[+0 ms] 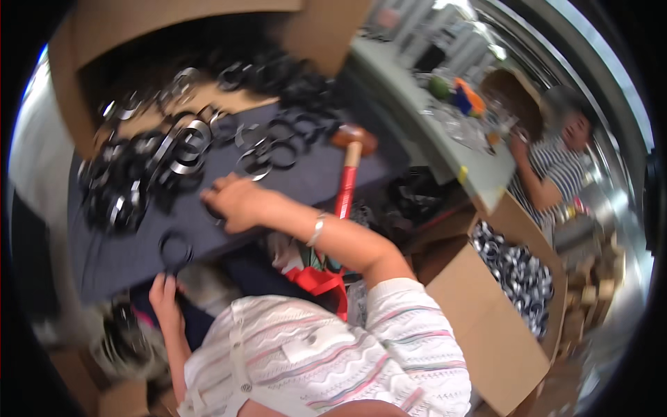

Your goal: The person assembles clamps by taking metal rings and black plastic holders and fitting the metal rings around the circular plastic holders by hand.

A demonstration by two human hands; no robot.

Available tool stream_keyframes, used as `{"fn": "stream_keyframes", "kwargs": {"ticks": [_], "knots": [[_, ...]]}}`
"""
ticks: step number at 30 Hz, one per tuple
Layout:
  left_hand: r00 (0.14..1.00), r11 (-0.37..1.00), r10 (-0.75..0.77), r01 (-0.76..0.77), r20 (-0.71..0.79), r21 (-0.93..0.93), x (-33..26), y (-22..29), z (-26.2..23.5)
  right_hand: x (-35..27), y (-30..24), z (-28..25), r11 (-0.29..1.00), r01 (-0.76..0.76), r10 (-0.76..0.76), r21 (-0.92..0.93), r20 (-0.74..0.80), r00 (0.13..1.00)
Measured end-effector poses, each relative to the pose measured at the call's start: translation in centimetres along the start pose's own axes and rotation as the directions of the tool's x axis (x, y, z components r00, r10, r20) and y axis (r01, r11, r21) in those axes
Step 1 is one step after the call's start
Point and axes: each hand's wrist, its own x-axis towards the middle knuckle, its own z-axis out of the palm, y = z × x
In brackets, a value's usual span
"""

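At the near edge of a dark grey work surface point(285, 198), my left hand point(165, 297) is closed, its fingertips at the lower rim of a black ring point(175, 249). My right hand point(240, 203) reaches left across the surface with bent fingers. A dark curved rim, seemingly of another ring point(214, 217), shows under those fingers, partly hidden and blurred. Just beyond this hand lie loose black and silvery rings point(256, 165). A larger heap of such rings point(128, 184) spreads on the left, reaching back into an open cardboard box point(187, 21).
A mallet point(349, 170) with a red handle lies right of my right hand. Beside me on the right stands a carton point(486, 326) holding many shiny metal pieces point(514, 278). Another person point(552, 170) in a striped top is at a pale green table point(399, 83).
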Motion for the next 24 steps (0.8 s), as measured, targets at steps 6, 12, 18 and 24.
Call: {"fn": "stream_keyframes", "kwargs": {"ticks": [6,12,18,24], "knots": [[0.981,0.988,0.026,0.004,0.192,-0.156,1.6,-0.4,1.1,-0.8,1.5,-0.1,0.993,-0.029,0.029,-0.115,0.003,1.000],[0.977,0.985,0.089,-0.058,0.193,-0.162,2.2,-1.0,1.8,-0.7,2.4,-0.4,0.991,0.001,-0.002,-0.133,-0.009,1.000],[0.993,0.993,0.051,-0.038,0.110,-0.111,0.8,-0.1,2.0,-0.5,1.5,-1.2,0.988,0.074,-0.065,-0.132,0.065,0.996],[0.986,0.991,0.053,-0.032,0.157,-0.133,1.4,-0.1,0.8,-0.5,1.3,-1.4,0.998,0.037,-0.037,-0.042,0.003,0.999]]}}
